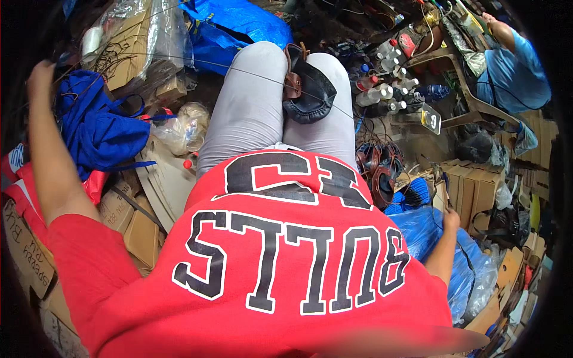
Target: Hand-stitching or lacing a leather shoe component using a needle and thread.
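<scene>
A dark leather shoe (pixel 310 89) with a brown strap or lining is wedged between my knees, with stitching along its rounded end. A thin dark thread (pixel 239 72) stretches taut across the shoe toward both sides. My left hand (pixel 42 77) is raised far out to the left, its fingers closed on the thread. Low on the right, my right hand (pixel 452 221) is also closed, arm spread wide, beside a blue plastic sheet; the thread is faint and hard to follow near it.
Several bottles (pixel 388 77) stand right of my knees. Brown shoes (pixel 382 179) lie below them. Blue cloth (pixel 101 119) and cardboard (pixel 143 232) crowd the left; cardboard boxes (pixel 471 185) stack at right. Another person's blue sleeve (pixel 513 71) shows at upper right, near a plastic chair (pixel 465 89).
</scene>
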`<action>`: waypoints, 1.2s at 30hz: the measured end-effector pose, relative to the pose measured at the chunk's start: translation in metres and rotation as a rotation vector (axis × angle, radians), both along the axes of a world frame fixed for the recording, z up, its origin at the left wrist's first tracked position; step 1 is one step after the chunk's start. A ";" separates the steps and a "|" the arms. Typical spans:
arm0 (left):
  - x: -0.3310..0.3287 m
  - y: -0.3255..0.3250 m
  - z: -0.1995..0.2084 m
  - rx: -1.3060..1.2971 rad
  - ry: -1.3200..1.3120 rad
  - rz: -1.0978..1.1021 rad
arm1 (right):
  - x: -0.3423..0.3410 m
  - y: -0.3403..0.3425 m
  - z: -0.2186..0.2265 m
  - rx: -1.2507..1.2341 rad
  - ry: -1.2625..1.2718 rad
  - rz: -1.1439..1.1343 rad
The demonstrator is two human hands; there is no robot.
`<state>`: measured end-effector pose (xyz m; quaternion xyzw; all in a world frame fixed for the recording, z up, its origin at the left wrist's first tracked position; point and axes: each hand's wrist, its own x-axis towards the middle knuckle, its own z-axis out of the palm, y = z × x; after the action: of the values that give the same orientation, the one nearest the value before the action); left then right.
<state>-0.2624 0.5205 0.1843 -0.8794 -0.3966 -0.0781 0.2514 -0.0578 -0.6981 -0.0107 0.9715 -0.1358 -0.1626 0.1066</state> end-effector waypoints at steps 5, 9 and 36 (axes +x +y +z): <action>0.135 -0.352 -0.113 -1.158 -0.352 -0.804 | 0.022 0.221 -0.014 0.951 0.325 0.350; 0.132 -0.491 -0.130 -1.230 -0.068 -1.116 | 0.007 0.394 0.042 1.431 0.362 0.298; 0.103 -0.429 -0.172 -1.472 -0.144 -0.680 | 0.020 0.432 0.023 1.458 0.362 0.332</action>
<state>-0.1598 0.0917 0.0125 -0.8845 -0.0728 0.0741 -0.4548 -0.0375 -0.2662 0.0118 0.7621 0.1730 -0.3493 -0.5170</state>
